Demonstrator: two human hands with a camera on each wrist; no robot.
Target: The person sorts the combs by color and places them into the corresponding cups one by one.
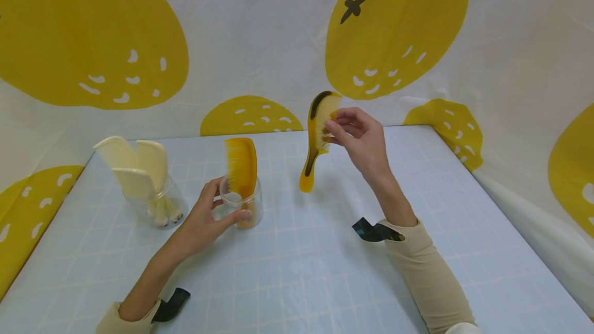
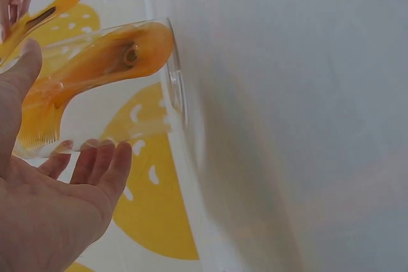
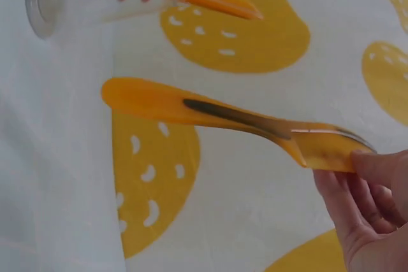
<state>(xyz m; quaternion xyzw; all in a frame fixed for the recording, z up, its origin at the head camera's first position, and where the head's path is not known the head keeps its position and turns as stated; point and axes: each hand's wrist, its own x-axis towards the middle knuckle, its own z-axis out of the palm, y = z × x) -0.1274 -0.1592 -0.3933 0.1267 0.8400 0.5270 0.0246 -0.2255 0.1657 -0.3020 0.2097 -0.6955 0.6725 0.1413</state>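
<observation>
My right hand [image 1: 359, 138] pinches an amber comb with dark streaks [image 1: 313, 133] by its toothed part, its handle pointing down above the table. In the right wrist view the handle of this comb [image 3: 223, 113] reaches left, away from the fingers. My left hand [image 1: 209, 220] grips a clear jar [image 1: 257, 210] that stands on the table. A second amber comb [image 1: 243, 166] is in that jar, handle down, its toothed head rising past the rim. Through the jar wall the left wrist view shows the comb's rounded handle end with a hole [image 2: 131, 55].
Left of my left hand stands another clear jar [image 1: 174, 195] with several cream combs [image 1: 134, 166], handles down. The table [image 1: 297, 282] has a pale blue gridded cover. Behind it hangs a white cloth with yellow fruit prints [image 1: 260, 40].
</observation>
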